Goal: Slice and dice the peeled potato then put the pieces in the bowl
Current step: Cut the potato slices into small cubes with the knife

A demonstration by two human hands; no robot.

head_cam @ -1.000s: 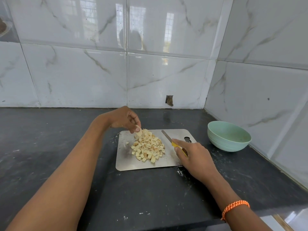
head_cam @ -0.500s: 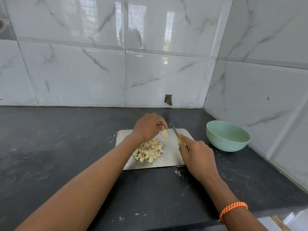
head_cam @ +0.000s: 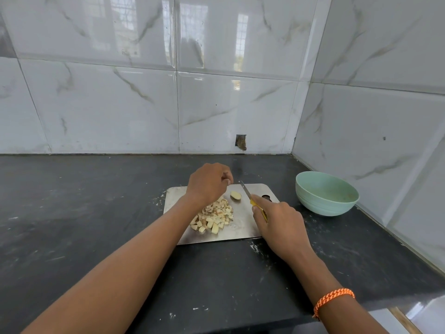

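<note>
a yellow-handled knife (head_cam: 253,199) was gripped in the right hand (head_cam: 279,225), the fingers curled round the handle and the forefinger laid along its top, with the blade pointed toward eleven o'clock over the far part of the steel cutting board (head_cam: 243,227). the left hand (head_cam: 208,183) was held above the board's far left part with its fingers loosely curled; nothing was seen to be held in it (the fingertips were partly hidden behind the knuckles). a single potato slice (head_cam: 235,195) was laid flat on the board between the two hands, just at four o'clock of the left hand and just left of the blade, apart from both. a heap of diced potato (head_cam: 215,218) was piled on the board at six o'clock of the slice, partly covered by the left forearm. a pale green bowl (head_cam: 326,208) was stood on the dark countertop (head_cam: 84,213) at three o'clock of the board, well apart from it and near the tiled wall (head_cam: 120,104). an orange braided band (head_cam: 331,299) was worn on the right wrist.
</note>
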